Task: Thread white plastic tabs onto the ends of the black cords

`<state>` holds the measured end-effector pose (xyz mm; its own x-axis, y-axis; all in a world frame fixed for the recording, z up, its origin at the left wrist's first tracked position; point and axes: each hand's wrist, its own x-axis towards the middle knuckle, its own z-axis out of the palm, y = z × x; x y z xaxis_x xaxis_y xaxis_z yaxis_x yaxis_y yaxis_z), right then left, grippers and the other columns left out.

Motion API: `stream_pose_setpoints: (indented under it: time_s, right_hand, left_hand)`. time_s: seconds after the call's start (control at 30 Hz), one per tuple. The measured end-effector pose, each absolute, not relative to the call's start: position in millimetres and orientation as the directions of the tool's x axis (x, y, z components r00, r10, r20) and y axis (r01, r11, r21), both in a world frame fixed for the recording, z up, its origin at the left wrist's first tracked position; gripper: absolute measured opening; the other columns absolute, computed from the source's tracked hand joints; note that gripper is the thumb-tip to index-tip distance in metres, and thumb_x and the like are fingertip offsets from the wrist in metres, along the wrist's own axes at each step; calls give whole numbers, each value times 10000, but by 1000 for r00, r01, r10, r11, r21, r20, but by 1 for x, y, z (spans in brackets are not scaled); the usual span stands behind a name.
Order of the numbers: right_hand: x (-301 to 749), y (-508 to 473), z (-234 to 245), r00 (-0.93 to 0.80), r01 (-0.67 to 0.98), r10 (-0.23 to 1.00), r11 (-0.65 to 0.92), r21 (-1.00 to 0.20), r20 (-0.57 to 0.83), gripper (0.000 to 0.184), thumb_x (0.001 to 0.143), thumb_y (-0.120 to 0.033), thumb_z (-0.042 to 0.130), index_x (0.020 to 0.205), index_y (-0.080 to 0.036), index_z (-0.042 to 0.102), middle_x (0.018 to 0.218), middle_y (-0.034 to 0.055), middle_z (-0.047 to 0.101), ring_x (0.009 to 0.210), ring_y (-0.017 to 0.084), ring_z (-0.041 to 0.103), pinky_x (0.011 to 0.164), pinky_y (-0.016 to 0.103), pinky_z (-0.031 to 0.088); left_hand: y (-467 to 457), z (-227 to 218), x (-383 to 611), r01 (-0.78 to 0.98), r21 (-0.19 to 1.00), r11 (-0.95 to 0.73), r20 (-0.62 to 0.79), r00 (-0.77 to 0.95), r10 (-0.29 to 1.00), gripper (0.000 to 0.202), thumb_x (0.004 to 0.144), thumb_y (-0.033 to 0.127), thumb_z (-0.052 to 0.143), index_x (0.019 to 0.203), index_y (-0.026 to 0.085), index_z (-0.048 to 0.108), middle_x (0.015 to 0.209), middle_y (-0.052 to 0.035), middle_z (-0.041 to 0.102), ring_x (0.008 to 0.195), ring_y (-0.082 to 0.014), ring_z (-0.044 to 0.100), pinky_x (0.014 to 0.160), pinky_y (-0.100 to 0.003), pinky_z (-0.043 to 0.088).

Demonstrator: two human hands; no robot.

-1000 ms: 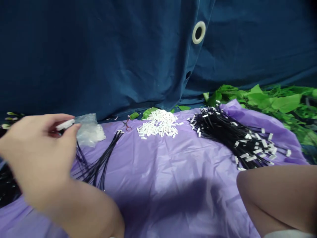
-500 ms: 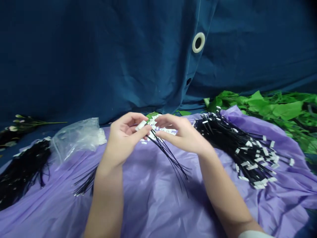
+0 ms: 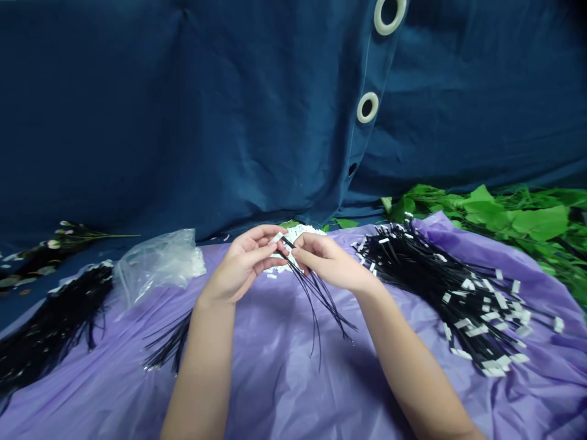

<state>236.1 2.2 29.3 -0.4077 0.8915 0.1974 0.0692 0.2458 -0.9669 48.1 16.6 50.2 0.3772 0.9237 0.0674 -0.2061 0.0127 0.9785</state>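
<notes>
Both of my hands meet in the middle, above the purple sheet. My left hand [image 3: 247, 264] pinches a small white connector [image 3: 277, 237] between thumb and fingers. From there a thin bunch of black wires [image 3: 328, 304] slants down to the right, its loose ends fanned out. With thumb and forefinger closed, my right hand [image 3: 328, 261] grips the wires close to the connector. Its exact hold is partly hidden by its own fingers. Just behind the hands lies a heap of small white connectors [image 3: 300, 230].
On the right is a large bundle of black wires with white ends [image 3: 422, 263]. To the left lie a clear plastic bag [image 3: 153, 263], a dark wire bundle [image 3: 55, 324] and a smaller bunch [image 3: 169, 342]. Green leaves [image 3: 504, 211] and a blue curtain [image 3: 252, 110] stand behind the purple sheet [image 3: 275, 391].
The view has tilted up slightly, so the scene sits lower. My right fingers have closed in on the wires near the connector, and some wire ends have spread apart.
</notes>
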Motion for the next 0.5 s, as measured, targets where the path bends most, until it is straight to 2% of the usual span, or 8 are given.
stream_pose_setpoints:
  time_s: [0.13, 0.3, 0.4, 0.5]
  right_hand:
    - [239, -4, 35, -406, 30, 899, 192, -981, 164, 243, 894, -417, 562, 823, -187, 525, 566, -74, 407, 502, 70, 398, 495, 201, 387]
    - [245, -12, 42, -462, -19, 881, 108, -994, 104, 249, 893, -412, 556, 807, -180, 543, 558, -77, 359, 486, 60, 350, 467, 192, 379]
    - [253, -16, 46, -480, 101, 877, 90, -991, 31, 256, 903, -417, 537, 815, -177, 564, 595, -65, 394, 472, 50, 341, 427, 183, 322]
    - [265, -19, 51, -490, 257, 871, 124, -958, -19, 256, 915, -417, 521, 866, -180, 606, 641, -54, 421, 468, 43, 312, 401, 187, 235]
  left_hand:
    - [16, 50, 50, -244, 968, 56, 47, 395, 918, 271, 762, 173, 719, 1025, 139, 660, 791, -32, 654, 727, -121, 645, 693, -252, 582]
    - [15, 49, 55, -314, 944, 105, 39, 420, 907, 235, 755, 151, 692, 988, 129, 662, 723, -21, 602, 671, -114, 610, 640, -238, 544]
    - [17, 49, 53, -371, 923, 101, 52, 380, 923, 197, 750, 128, 663, 947, 119, 661, 686, -1, 531, 597, -82, 535, 599, -237, 514]
    - [21, 50, 44, -408, 910, 69, 67, 309, 949, 202, 727, 107, 646, 929, 119, 650, 701, 0, 499, 549, -65, 468, 492, -200, 425]
